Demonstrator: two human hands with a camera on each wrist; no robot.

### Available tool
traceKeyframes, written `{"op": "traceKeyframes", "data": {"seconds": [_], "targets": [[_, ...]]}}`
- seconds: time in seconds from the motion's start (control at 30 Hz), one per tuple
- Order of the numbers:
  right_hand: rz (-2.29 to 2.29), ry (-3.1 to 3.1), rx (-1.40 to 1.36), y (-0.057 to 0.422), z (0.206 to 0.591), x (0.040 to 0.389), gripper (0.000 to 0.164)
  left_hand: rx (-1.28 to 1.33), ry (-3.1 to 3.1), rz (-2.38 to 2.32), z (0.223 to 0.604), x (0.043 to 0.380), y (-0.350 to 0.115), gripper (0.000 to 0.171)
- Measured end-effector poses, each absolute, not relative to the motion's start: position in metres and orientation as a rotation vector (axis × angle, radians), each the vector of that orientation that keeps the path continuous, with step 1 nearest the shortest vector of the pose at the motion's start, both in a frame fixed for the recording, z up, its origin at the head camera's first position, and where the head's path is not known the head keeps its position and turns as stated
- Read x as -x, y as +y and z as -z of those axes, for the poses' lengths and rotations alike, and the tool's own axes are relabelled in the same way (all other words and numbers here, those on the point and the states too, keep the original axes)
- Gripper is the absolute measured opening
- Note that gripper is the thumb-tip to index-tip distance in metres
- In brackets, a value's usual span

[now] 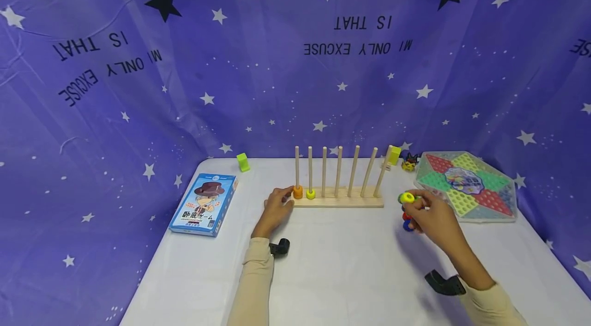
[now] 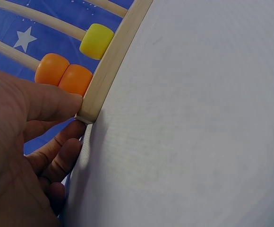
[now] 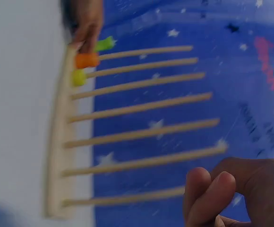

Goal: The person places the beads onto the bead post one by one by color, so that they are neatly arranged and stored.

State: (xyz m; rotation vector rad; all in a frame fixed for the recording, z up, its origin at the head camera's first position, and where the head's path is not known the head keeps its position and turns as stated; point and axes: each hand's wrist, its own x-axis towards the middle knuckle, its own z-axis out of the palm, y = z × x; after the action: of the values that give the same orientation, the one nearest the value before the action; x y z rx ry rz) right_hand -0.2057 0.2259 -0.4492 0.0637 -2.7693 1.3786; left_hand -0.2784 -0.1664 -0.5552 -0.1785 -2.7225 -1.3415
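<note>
A wooden peg stand with several upright rods stands at mid-table. Two stacked orange beads sit at the foot of its leftmost rod, and one yellow bead on the rod beside it. My left hand grips the left end of the base, thumb by the orange beads. Right of the stand, my right hand pinches another yellow bead; in the right wrist view its fingers hide that bead. Red and blue beads show just below this hand, partly covered; whether it touches them I cannot tell.
On the left lies a blue game box. A green block stands at the back left, a yellow-green block and a small dark figure at the back right. A star-patterned game board lies on the right.
</note>
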Motion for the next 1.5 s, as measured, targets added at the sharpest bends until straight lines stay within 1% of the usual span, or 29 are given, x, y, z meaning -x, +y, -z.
{"op": "traceKeyframes", "data": {"seconds": [0.07, 0.2, 0.3, 0.4, 0.57, 0.77, 1.0, 1.3, 1.5], "targets": [[-1.364, -2.745, -0.141, 0.211, 0.424, 0.216, 0.054, 0.189, -2.721, 1.338, 0.556, 0.28, -0.168, 0.046], [-1.363, -2.7, -0.31, 0.173, 0.381, 0.234, 0.049, 0.221, -2.702, 1.322, 0.556, 0.282, -0.17, 0.046], [-1.38, -2.687, -0.435, 0.14, 0.359, 0.249, 0.042, 0.221, -2.699, 1.287, 0.555, 0.281, -0.169, 0.045], [-1.407, -2.69, -0.521, 0.108, 0.347, 0.263, 0.038, 0.205, -2.715, 1.279, 0.554, 0.28, -0.167, 0.045], [-1.426, -2.753, -0.61, 0.069, 0.343, 0.284, 0.039, 0.183, -2.743, 1.281, 0.556, 0.275, -0.163, 0.045], [-1.41, -2.819, -0.633, 0.047, 0.344, 0.295, 0.036, 0.202, -2.74, 1.276, 0.559, 0.273, -0.161, 0.045], [-1.361, -2.843, -0.656, 0.035, 0.34, 0.299, 0.036, 0.207, -2.713, 1.278, 0.554, 0.274, -0.165, 0.044], [-1.332, -2.871, -0.65, 0.032, 0.342, 0.303, 0.038, 0.193, -2.728, 1.257, 0.554, 0.278, -0.166, 0.045], [-1.341, -2.857, -0.64, 0.039, 0.342, 0.301, 0.051, 0.19, -2.721, 1.245, 0.558, 0.278, -0.165, 0.045]]}}
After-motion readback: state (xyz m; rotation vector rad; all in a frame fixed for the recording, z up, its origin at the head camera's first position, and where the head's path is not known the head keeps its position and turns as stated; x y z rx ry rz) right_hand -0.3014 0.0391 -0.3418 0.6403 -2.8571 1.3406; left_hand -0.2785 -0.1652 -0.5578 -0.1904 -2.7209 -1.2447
